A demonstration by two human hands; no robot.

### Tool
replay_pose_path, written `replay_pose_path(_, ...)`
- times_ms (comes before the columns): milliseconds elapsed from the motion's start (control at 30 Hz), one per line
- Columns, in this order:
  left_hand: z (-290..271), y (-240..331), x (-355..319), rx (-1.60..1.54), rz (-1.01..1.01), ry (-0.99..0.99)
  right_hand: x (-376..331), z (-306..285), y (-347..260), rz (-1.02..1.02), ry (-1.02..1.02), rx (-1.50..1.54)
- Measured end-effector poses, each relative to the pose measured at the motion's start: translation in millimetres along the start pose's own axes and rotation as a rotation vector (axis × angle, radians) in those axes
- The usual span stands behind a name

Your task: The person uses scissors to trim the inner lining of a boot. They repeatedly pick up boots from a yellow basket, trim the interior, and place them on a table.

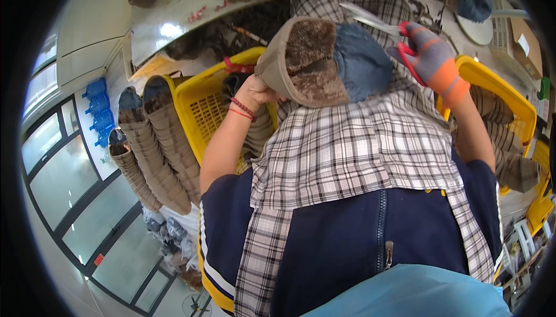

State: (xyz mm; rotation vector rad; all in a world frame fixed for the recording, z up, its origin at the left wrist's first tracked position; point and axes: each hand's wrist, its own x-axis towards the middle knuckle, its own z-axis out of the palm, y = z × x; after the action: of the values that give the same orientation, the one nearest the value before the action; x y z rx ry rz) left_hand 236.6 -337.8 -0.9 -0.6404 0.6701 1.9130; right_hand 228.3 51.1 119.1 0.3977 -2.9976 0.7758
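Note:
In front of my chest is a tan, cup-shaped piece with brown fur inside and dark blue cloth (pixel 364 61) bulging from its right side; it looks like a fur-lined hat (pixel 310 47), though its exact kind is unclear. My bare left hand (pixel 258 92), with red bands at the wrist, grips its left edge; the fingertips are hidden behind it. To the right, clear of the fur-lined piece, my right hand (pixel 430 56) wears a grey and orange glove. It is closed round the red handles of scissors (pixel 375 22), whose pale blades point up and left.
A plaid apron (pixel 341 149) covers my lap. Yellow plastic baskets (pixel 194 105) stand on both sides, with nested tan pieces in the right basket (pixel 524 111). More nested stacks (pixel 156 137) lean at the left. A pale worktop (pixel 174 30) curves across the far side.

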Motion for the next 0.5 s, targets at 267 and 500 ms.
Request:
replay_pose_path(267, 16.3, -18.1, 11.4, 0.104, 0.453, 0.225, 31.3, 53.2, -9.8, -0.299, -0.136, -0.330)
replay_pose_path(500, 21.4, -22.5, 38.7, -0.094, 0.692, 0.180, 54.8, 63.1, -24.7, -0.475, -0.076, -0.425)
